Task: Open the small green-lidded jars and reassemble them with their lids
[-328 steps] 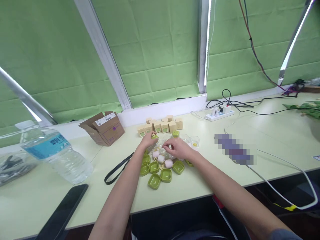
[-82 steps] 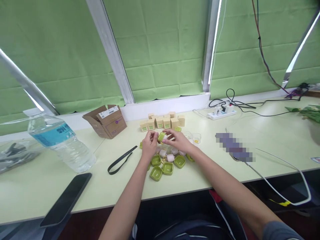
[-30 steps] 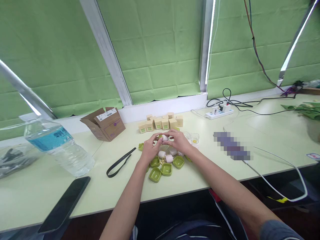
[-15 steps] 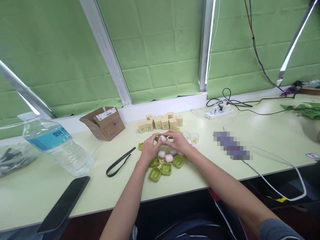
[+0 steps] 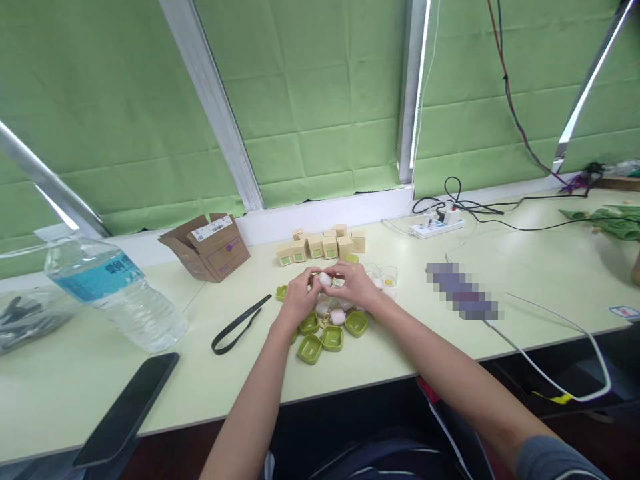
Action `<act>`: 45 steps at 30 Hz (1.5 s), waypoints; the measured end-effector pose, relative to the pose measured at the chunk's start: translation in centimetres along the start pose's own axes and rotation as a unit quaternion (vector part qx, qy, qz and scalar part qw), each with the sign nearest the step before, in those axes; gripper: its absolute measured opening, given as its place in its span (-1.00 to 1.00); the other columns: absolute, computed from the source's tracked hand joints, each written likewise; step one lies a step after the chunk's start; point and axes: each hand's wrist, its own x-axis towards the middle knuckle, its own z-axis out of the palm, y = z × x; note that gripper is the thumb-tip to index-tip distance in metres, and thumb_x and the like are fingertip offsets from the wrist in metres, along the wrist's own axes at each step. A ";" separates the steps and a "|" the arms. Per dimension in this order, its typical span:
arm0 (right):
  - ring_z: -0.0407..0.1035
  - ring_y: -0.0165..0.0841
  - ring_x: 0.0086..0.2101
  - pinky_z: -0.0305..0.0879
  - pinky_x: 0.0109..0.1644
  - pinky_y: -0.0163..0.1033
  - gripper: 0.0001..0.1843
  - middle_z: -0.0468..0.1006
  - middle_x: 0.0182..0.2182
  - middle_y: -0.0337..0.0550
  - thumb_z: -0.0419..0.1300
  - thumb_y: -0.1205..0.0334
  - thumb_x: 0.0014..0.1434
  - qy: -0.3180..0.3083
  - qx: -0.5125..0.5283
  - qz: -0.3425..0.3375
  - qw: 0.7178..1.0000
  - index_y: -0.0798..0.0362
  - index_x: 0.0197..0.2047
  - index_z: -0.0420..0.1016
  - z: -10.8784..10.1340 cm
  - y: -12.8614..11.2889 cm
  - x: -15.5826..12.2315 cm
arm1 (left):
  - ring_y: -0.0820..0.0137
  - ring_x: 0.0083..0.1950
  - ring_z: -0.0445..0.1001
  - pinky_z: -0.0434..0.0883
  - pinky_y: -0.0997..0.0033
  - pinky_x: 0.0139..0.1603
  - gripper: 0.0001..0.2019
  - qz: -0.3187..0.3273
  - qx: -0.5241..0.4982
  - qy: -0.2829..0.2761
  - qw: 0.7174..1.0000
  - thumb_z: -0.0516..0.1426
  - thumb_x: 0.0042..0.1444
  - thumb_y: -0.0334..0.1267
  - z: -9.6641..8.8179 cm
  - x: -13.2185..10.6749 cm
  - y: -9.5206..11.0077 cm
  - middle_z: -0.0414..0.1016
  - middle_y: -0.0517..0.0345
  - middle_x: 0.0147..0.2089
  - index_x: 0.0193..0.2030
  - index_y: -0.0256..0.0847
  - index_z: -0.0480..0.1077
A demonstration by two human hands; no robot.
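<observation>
My left hand (image 5: 299, 297) and my right hand (image 5: 356, 285) meet above the middle of the table, fingers closed around a small white rounded piece (image 5: 325, 279). Its exact kind is too small to tell. Just below them lie similar pale pink pieces (image 5: 338, 317) and several small green square cups (image 5: 333, 338). Another green cup (image 5: 357, 324) sits under my right wrist. Clear plastic cups (image 5: 389, 275) stand right of my right hand. My fingers hide part of the pile.
Small cream boxes (image 5: 315, 247) stand behind my hands. An open cardboard box (image 5: 207, 250), black strap (image 5: 240, 327), water bottle (image 5: 115, 287) and phone (image 5: 127, 407) are to the left. A power strip (image 5: 439, 228) and a white cable (image 5: 550, 373) lie to the right.
The white piece has shifted slightly left and turned a little between my fingers. Both hands stay in nearly the same place.
</observation>
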 end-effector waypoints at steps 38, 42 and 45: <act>0.53 -0.36 -0.31 0.59 -0.20 -0.23 -0.67 0.57 -0.22 -0.10 0.33 0.15 0.09 0.078 0.115 0.076 0.987 0.07 -0.06 0.59 -0.3 0.9 0.0 | 0.26 0.04 0.46 0.39 0.22 0.11 -0.56 0.058 -0.078 -0.016 0.995 0.10 0.26 -0.06 0.1 -0.3 0.0 0.44 -0.02 0.18 0.24 -0.13 0.30; 0.50 -0.37 -0.35 0.56 -0.22 -0.23 -0.69 0.58 -0.27 -0.11 0.32 0.12 0.10 0.088 0.081 0.077 0.990 0.06 -0.10 0.60 -0.8 1.0 0.1 | 0.28 0.00 0.45 0.40 0.24 0.06 -0.58 0.046 -0.071 -0.007 0.996 0.14 0.22 -0.12 0.1 -0.2 -0.1 0.45 0.02 0.13 0.19 -0.11 0.29; 0.47 -0.37 -0.36 0.51 -0.29 -0.27 -0.72 0.58 -0.26 -0.09 0.27 0.12 0.14 0.086 0.066 0.078 0.991 0.08 -0.12 0.59 -1.2 1.0 0.1 | 0.29 -0.04 0.46 0.40 0.24 0.03 -0.58 0.025 -0.054 0.021 0.998 0.17 0.18 -0.18 0.1 0.0 -0.4 0.48 0.04 0.05 0.17 -0.10 0.28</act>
